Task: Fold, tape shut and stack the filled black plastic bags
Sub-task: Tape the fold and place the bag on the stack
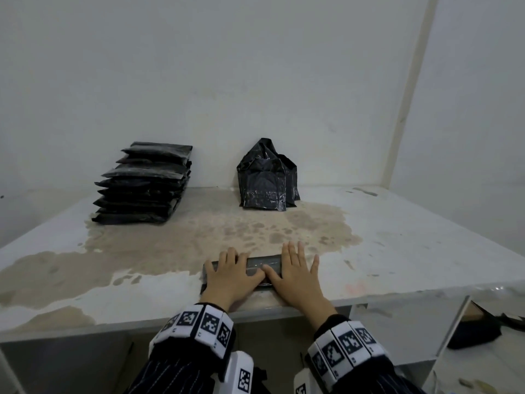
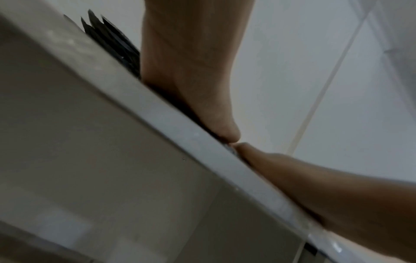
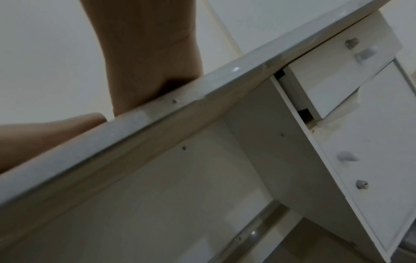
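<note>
- Nearest of all, two wrists in dark pinstriped sleeves (image 1: 181, 373) carry white bands printed with black square markers (image 1: 199, 322), at 6 o'clock in the head view.
- Just beyond, the left hand (image 1: 228, 275) lies palm down on the left part of a folded black bag (image 1: 262, 265); its fingers (image 1: 227, 255) are straight and a little spread, pressing flat and gripping nothing.
- The right hand (image 1: 295, 275) lies the same way on the bag's right end, its fingers (image 1: 294, 251) long and fanned, reaching past the bag's far edge onto the tabletop (image 1: 412, 251).
- The two thumbs meet at the middle of the bag; the left wrist view shows their tips touching right at the tabletop's near edge (image 2: 202, 140).
- The bag lies flat and crosswise near the front edge, a glossy strip showing between the hands; I cannot tell whether that strip is tape.
- The tabletop is white, with a broad brown worn patch (image 1: 227, 231) running from the hands toward 12 o'clock.
- Below the front edge, at 4 o'clock, sits a white drawer unit (image 3: 360, 124) with small knobs, and something dark (image 1: 477, 331) lies low beside it.
- Far back at 11 o'clock stands a neat stack of flat black bags (image 1: 145, 186), well apart from the hands.
- Far back at 12 o'clock, a bunch of upright black bags (image 1: 267, 180) with crumpled open tops leans against the white wall (image 1: 255, 66).
</note>
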